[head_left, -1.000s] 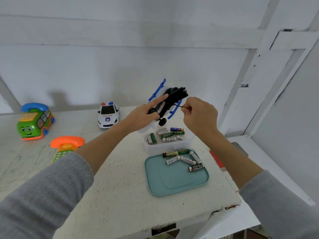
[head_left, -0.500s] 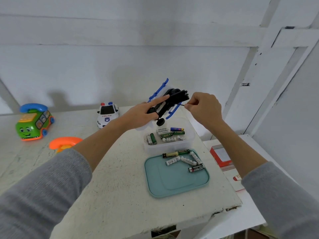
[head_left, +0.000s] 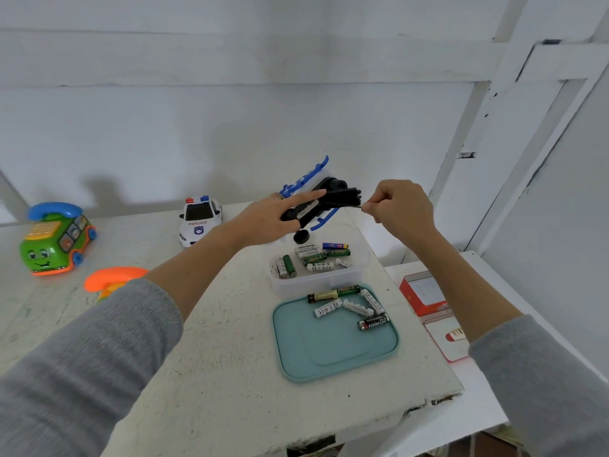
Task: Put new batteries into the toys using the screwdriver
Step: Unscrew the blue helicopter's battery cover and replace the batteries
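Black toy (head_left: pixel 324 204): battery bay still being worked
Left hand (head_left: pixel 270 219) clamps it, right hand (head_left: pixel 400 206) pinches screwdriver (head_left: pixel 362 207); police car (head_left: pixel 199 219) looks untouched.

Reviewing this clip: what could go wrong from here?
1. The left hand holds the toy helicopter in the air over the open box of batteries; a loosened screw could drop among them.
2. The right hand pinches only the thin screwdriver, so the tip may slip.

My left hand (head_left: pixel 263 222) holds the black-and-blue toy (head_left: pixel 324 201) above the bench (head_left: pixel 214 357) while my right hand (head_left: pixel 400 204) pinches the screwdriver (head_left: pixel 362 208) at it.
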The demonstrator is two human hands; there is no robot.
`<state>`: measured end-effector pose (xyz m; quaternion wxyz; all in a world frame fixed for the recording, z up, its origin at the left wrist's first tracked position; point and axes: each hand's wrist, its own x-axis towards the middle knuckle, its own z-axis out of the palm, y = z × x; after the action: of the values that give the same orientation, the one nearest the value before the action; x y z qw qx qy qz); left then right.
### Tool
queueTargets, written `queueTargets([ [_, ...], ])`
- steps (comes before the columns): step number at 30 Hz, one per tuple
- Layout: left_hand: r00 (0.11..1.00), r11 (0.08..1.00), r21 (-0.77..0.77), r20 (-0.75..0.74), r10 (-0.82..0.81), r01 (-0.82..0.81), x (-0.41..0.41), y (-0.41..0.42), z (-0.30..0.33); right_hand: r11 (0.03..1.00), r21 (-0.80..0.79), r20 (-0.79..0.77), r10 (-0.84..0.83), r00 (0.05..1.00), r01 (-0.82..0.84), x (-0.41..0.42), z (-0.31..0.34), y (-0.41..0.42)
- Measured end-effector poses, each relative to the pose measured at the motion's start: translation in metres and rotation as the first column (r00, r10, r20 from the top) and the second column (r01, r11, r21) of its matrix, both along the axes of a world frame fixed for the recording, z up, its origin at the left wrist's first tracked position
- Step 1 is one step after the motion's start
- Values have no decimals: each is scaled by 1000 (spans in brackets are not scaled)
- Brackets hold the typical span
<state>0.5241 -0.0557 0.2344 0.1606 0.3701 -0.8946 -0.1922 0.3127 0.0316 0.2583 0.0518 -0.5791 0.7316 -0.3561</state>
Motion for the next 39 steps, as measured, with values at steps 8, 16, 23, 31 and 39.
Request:
queueTargets([
  [8,995,998,-63,99,-2,8,-9,-3,9,1000,-1,-24,-21,1000,21,3,-13,1],
  [16,999,1000,-13,45,16,-15,-11,-6,13,989,-125,-55,-82,995,75,2,-13,4],
  [23,996,999,-54,90,3,2,-15,-3,15,993,-105,-33,-63,997,59,3,-11,1],
  [31,977,993,-117,215,13,12,-11,-12,16,999,-23,-77,-48,996,47,-6,-20,4],
  [39,964,989,-148,265,10,30,-13,-13,11,997,28,-135,-67,989,72,-9,-26,11],
])
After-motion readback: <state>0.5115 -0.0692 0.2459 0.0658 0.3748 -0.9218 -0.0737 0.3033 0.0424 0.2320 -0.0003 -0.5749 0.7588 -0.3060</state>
